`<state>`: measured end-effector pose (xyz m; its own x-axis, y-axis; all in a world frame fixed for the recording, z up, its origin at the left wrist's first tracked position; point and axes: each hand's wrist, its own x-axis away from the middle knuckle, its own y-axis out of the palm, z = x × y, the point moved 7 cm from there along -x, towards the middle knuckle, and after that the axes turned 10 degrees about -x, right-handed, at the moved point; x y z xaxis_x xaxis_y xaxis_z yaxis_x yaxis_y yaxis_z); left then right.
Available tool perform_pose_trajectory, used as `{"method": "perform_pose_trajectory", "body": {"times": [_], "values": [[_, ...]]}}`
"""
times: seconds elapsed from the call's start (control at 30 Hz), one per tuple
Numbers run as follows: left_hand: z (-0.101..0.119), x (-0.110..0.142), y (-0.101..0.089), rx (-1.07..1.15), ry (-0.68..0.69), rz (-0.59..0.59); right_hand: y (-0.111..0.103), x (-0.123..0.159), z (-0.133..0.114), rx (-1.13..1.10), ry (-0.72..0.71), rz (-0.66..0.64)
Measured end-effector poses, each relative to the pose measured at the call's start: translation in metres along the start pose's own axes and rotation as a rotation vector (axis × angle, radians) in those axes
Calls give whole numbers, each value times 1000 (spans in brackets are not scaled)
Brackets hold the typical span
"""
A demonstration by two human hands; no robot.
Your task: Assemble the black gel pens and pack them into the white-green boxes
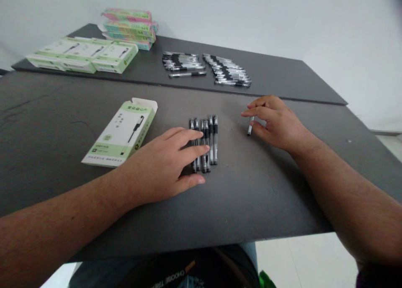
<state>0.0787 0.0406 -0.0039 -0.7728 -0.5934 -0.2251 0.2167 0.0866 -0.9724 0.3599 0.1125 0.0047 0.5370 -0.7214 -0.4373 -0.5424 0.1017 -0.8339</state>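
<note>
Several clear pens with black grips (215,142) lie side by side in a row on the dark table. My left hand (166,164) rests over the row from the left, its fingers stretched out and apart across the pens. To the right of the row, my right hand (278,122) has its thumb and fingers closed around a single pen (250,128). Most of that pen is hidden behind the fingers; its lower end points down at the table. Left of the row lies a white and green pen box (124,131), its far end flap standing up.
On a raised back board (276,66) lie two groups of pens, a left one (182,61) and a right one (228,70). More white and green boxes (109,58) sit at the back left. Behind them is a stack of pink and green packs (130,28).
</note>
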Motion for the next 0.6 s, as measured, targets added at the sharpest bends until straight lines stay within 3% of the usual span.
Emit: {"method": "perform_pose_trajectory", "body": {"times": [0.3,0.43,0.6], "values": [[6,-3,-3,-23,-15,33,1,-1,-9,-21,-26,9],[-13,-4,-11,-42,-198,94,4,-2,-16,-55,-15,2],[-31,-6,-1,68,-463,-40,27,-1,-56,-171,-23,-102]]}}
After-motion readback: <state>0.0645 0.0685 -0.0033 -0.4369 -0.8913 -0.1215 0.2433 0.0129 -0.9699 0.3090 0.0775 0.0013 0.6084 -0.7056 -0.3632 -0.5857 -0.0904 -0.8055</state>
